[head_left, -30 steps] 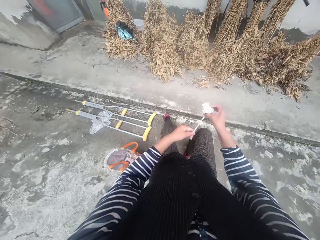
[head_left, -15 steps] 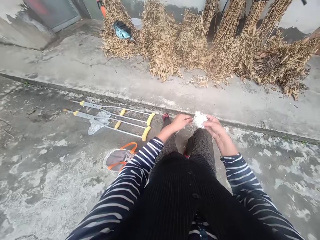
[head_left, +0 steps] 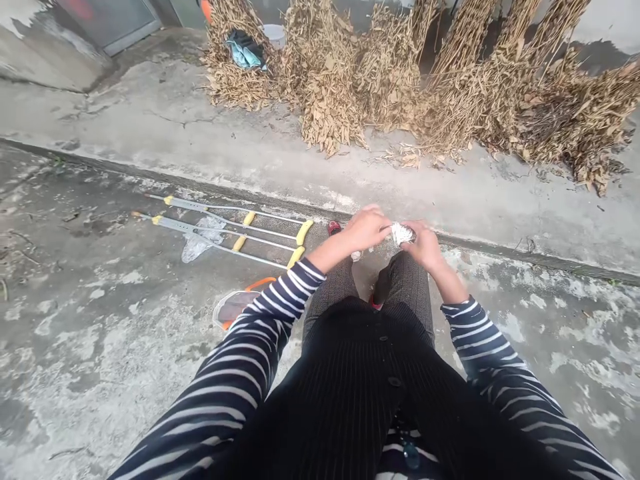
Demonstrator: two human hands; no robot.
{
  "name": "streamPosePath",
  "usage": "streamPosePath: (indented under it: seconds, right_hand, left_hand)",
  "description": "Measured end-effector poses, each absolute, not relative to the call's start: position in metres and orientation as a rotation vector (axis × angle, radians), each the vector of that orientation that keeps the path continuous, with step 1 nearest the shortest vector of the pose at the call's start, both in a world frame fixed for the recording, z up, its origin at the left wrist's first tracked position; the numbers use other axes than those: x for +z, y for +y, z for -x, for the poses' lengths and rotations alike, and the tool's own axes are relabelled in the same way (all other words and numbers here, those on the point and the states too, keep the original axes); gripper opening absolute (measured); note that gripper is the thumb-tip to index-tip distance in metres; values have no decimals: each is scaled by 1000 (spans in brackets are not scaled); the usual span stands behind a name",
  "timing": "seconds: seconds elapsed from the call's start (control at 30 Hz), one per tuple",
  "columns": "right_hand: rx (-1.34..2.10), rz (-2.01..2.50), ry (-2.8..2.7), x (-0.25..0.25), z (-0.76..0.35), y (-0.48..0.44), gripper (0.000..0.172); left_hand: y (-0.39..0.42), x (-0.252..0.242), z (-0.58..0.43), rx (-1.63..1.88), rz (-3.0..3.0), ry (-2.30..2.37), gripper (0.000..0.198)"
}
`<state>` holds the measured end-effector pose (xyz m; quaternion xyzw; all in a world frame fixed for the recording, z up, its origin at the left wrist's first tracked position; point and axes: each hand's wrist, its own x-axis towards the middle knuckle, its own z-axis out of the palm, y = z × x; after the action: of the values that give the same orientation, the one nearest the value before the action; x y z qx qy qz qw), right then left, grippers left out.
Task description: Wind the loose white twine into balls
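A small white crumpled bundle (head_left: pixel 401 234) is held out in front of my knees, between both hands. Its exact kind is too small to tell. My left hand (head_left: pixel 369 229) pinches at the bundle's left side with fingers closed, palm down. From the other side, my right hand (head_left: pixel 424 245) grips it between thumb and fingers, which partly cover it. A small pale patch (head_left: pixel 356 256) shows just under my left hand; I cannot make out what it is.
To the left, two metal crutches (head_left: pixel 240 233) with yellow pads lie on the concrete, over a clear plastic bag (head_left: pixel 203 239). A mesh bag with orange handles (head_left: pixel 233 308) sits beside my left sleeve. Beyond a low step (head_left: pixel 280 200), dried plant bundles (head_left: pixel 335 87) lean against the wall.
The white bundle has become smaller and more compact between my hands. My left hand has shifted slightly up and right, and my right hand has closed further around the bundle. The view has tilted slightly.
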<state>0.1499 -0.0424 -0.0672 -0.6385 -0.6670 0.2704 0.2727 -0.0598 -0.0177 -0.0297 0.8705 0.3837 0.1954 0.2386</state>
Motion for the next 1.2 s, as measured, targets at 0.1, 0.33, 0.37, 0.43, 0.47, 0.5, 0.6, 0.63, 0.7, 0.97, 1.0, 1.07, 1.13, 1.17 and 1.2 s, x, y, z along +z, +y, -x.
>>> streamPosePath:
  seconds: [0.1, 0.33, 0.37, 0.43, 0.47, 0.5, 0.6, 0.63, 0.7, 0.97, 1.0, 1.07, 1.13, 1.17, 1.2]
  right_hand:
    - [934, 1647, -1832, -63, -147, -47, 43]
    - [1489, 1251, -1219, -39, -158, -58, 50]
    - [1506, 1211, -1172, -34, -159, -60, 50]
    - [1499, 1160, -1140, -23, -161, -60, 52]
    - [1473, 1148, -1143, -17, -161, -59, 52]
    - [1441, 1144, -1149, -10, -161, -57, 52]
    - [1330, 1126, -1136, 11, -161, -46, 50]
    - [1261, 1123, -1130, 17, -161, -41, 49]
    - [1044, 1139, -1149, 27, -161, -30, 47]
    - [353, 1675, -1593, -17, -170, -6, 45]
    - [385, 1680, -1683, -28, -169, -9, 43]
    - [521, 1645, -1788, -48, -165, -21, 42]
    - [719, 1583, -1765, -62, -159, -34, 42]
    - [822, 1543, -1719, -65, -157, -39, 42]
    - [922, 1493, -1669, -67, -155, -44, 41]
  left_hand:
    - [-4, -23, 55, 558, -2473, 880, 25]
    - [12, -50, 50, 681, -2160, 956, 26]
    - [14, -54, 50, 694, -2093, 972, 26]
    - [16, -58, 50, 721, -1980, 948, 28]
    - [17, -58, 49, 737, -1937, 919, 29]
    - [18, -58, 48, 751, -1907, 887, 29]
    - [16, -53, 44, 757, -1862, 838, 31]
    - [14, -51, 42, 745, -1848, 846, 32]
    - [8, -50, 40, 695, -1808, 878, 33]
    - [-23, -44, 44, 507, -1764, 847, 31]
    - [-24, -41, 46, 492, -1791, 845, 30]
    - [-20, -33, 51, 491, -1887, 906, 29]
    - [-13, -26, 56, 534, -2034, 993, 30]
    - [-9, -24, 58, 559, -2109, 1018, 31]
    - [-6, -23, 60, 574, -2178, 1025, 32]
